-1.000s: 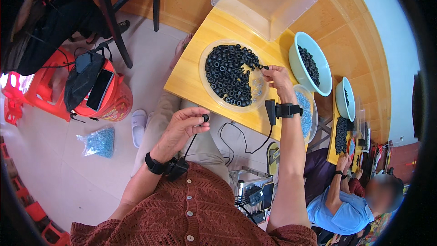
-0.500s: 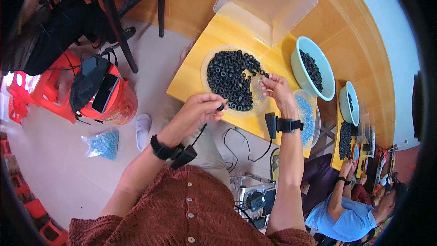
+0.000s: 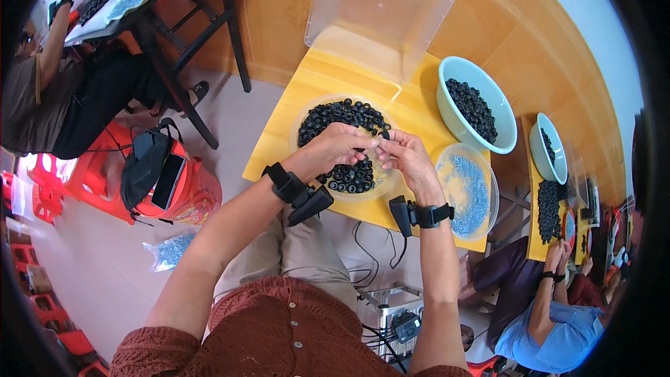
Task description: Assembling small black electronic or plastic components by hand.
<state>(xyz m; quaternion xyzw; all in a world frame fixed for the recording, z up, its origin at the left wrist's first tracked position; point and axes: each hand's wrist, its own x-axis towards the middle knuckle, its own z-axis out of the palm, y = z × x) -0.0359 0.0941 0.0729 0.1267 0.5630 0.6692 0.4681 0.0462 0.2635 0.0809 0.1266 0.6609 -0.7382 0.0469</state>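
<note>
My left hand (image 3: pixel 340 146) and my right hand (image 3: pixel 406 159) meet above a shallow clear round tray (image 3: pixel 296 123). A heap of small black rings (image 3: pixel 350 180) fills much of that tray. In my right fingertips a small black ring (image 3: pixel 385 135) is pinched. My left thumb and forefinger close on another black piece (image 3: pixel 359 149), mostly hidden by the fingers. To the right, a clear round dish (image 3: pixel 494 199) holds tiny light-blue pieces (image 3: pixel 466 192). Behind it stands a pale-blue basin (image 3: pixel 449 113) with more black rings (image 3: pixel 473 108).
A clear plastic box (image 3: pixel 380 7) stands at the back of the yellow table (image 3: pixel 269 146). On the left are a red stool (image 3: pixel 192 192) bearing a phone (image 3: pixel 168 181), and a bag of blue pieces (image 3: pixel 171 251). People work at tables on both sides. Cables hang below the front edge.
My hands have come together over the tray, the left moving right and up, the right moving slightly left. The whole view has shifted, and more of the person at far left shows.
</note>
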